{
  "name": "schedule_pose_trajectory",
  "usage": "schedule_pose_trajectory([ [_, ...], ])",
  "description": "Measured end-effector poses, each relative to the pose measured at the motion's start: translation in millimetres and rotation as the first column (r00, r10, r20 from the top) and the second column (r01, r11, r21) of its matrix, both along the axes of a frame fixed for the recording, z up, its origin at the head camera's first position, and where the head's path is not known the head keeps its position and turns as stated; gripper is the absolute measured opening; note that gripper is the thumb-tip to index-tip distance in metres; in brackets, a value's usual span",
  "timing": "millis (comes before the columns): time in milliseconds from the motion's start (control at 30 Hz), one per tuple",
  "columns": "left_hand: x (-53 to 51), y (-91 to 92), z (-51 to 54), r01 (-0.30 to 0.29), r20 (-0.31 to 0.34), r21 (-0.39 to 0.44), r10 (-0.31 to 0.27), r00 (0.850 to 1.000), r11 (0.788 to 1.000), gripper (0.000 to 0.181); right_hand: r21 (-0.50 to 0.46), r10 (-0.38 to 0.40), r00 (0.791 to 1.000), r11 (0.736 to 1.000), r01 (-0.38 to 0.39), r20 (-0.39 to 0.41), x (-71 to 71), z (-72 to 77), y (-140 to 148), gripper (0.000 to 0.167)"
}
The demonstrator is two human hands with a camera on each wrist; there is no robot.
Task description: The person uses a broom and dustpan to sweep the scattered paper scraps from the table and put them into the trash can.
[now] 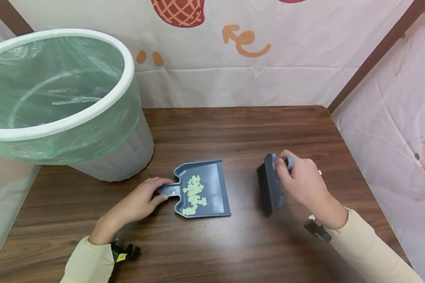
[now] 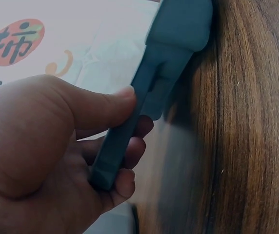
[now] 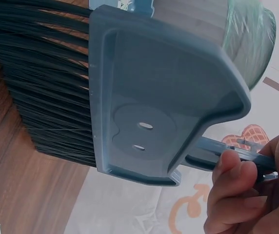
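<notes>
Holding the dustpan [image 1: 213, 190] by its short handle, the left hand [image 1: 141, 201] has it flat on the desk [image 1: 241, 245] in the head view, and what a neat little heap of pale green paper scraps [image 1: 193, 188] we have in there, bunched toward the handle end! Over on the right, well apart from the pan's straight front lip, the right hand [image 1: 301, 184] grips the brush [image 1: 274, 188], its dark bristles facing left; whether they touch the desk, I can't tell from where I stand. Two stray scraps [image 1: 311, 217] show out by that hand and wrist. And looming at the left, the big bin [image 1: 129, 155] with its green liner [image 1: 102, 143] folded over beneath the white rim, a printed sheet [image 1: 297, 84] behind it all.

To the left wrist view: thumb along one side of the handle [image 2: 122, 139], the other fingers curled round the opposite side, a proper hold, with the desk's wood grain on the right.

Now the right wrist view: fingers wrapped about the brush's handle, partly cut off by the edge, two small slots in the broad head, bristles fanned out over the wood, the lined bin beyond, and a corner of the pan peeking in up top!
</notes>
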State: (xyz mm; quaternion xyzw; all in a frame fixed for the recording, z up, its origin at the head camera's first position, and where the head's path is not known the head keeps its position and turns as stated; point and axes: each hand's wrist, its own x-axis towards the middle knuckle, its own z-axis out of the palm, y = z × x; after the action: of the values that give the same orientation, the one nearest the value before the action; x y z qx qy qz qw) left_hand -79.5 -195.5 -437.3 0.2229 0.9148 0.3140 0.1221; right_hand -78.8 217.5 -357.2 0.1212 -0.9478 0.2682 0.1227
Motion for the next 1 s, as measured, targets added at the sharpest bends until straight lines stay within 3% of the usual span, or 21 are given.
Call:
schedule_pose_trajectory([
  [267,3.6,0.8,2.1,0.019,-0.015,0.021,-0.019,1.000,1.000,0.035,-0.016,0.003,1.000,1.000,-0.002,0.013,3.8,-1.6,0.9,0.021],
  [567,0.8,-2.8,18.2,0.061,-0.067,-0.006,-0.061,0.996,0.998,0.035,-0.025,0.006,1.000,1.000,-0.006,0.002,-0.9,-0.7,-1.6,0.023],
  [767,2.2,-6.7,38.6,0.098,-0.143,-0.026,-0.101,0.985,0.995,0.035,-0.024,0.004,1.000,1.000,-0.004,0.006,-1.9,-1.4,-0.7,0.022],
  [1000,6.3,-8.2,73.6,0.134,-0.230,-0.058,-0.144,0.963,0.989,0.035,-0.022,-0.004,1.000,1.000,0.004,0.000,-2.7,-1.6,0.5,0.020],
])
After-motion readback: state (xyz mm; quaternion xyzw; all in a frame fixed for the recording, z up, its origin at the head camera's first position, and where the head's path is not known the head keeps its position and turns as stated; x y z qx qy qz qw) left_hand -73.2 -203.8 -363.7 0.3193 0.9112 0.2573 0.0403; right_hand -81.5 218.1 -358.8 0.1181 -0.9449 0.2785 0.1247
